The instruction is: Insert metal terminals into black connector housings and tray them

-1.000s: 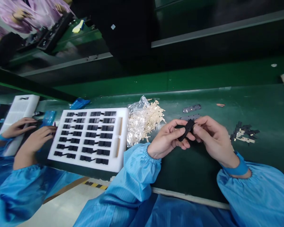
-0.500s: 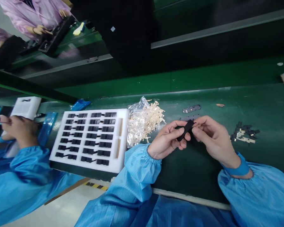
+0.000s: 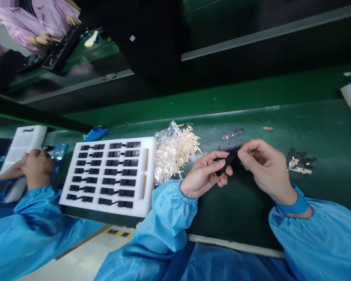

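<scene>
1. The desk, a dark green belt-like surface, carries everything; its bare stretch lies in front of the two hands.
2. A white foam tray sits to the left, its slots filled with rows of small black parts. It lies well apart from the hands.
3. A clear bag spilling tan strips rests between the tray and the hands, near the left hand.
4. A co-worker's hand in a blue sleeve works at the far left beside a second white tray.
5. The left hand grasps a black part between thumb and fingers, lifted off the desk and tilted up to the right.
6. The right hand meets the part's upper end, its fingers pinched at that tip. Whether they grip the part itself or something thin on it, I cannot tell.
7. Judged from this hold, the work goes best with the left hand steady and the right hand's pinch kept light, so the slim part does not twist or slip.
8. Two flat grey plates lie on the desk just behind the hands.
9. A small heap of black and tan bits lies to the right, near the right hand but not touching it.
</scene>
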`<state>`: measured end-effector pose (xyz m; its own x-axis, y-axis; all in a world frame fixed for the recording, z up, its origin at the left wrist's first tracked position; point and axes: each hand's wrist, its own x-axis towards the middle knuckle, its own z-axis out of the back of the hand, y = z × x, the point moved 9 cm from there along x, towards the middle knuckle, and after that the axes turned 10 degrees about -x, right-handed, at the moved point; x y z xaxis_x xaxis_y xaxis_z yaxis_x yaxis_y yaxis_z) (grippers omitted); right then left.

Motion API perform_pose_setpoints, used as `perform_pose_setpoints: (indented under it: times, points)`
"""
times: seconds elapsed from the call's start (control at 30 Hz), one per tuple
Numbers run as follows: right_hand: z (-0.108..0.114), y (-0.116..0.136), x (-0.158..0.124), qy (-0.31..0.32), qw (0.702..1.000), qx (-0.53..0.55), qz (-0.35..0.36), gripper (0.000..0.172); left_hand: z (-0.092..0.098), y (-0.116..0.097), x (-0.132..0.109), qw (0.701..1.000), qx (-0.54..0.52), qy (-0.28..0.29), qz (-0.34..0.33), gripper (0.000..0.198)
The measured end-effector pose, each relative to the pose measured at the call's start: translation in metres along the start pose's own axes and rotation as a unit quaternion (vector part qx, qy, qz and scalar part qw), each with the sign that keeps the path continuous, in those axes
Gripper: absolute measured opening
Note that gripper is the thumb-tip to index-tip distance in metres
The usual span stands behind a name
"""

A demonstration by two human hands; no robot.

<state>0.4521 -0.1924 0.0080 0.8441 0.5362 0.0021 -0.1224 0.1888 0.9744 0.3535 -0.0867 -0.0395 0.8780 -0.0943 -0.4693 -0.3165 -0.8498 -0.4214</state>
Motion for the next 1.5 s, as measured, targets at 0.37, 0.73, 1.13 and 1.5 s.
perform_pose_setpoints:
  times: [0.37, 0.73, 1.13, 1.5]
  points:
    - [-0.001, -0.006, 0.001, -0.008, 0.999, -0.031, -0.019, 0.024, -0.003, -0.003, 0.001, 1.000, 0.017, -0.001, -0.004, 0.035]
    - [-0.001, -0.007, 0.002, -0.006, 0.999, -0.026, -0.022, 0.019, -0.003, -0.005, 0.000, 0.999, 0.029, 0.009, -0.017, 0.036]
    - [0.004, -0.016, 0.002, -0.040, 0.998, -0.016, -0.054, 0.021, 0.001, -0.004, 0.001, 1.000, 0.020, -0.003, -0.006, 0.037]
    - [-0.029, -0.009, -0.011, 0.082, 0.991, 0.100, -0.037, 0.023, -0.005, -0.001, 0.000, 0.998, 0.015, 0.065, 0.004, 0.030]
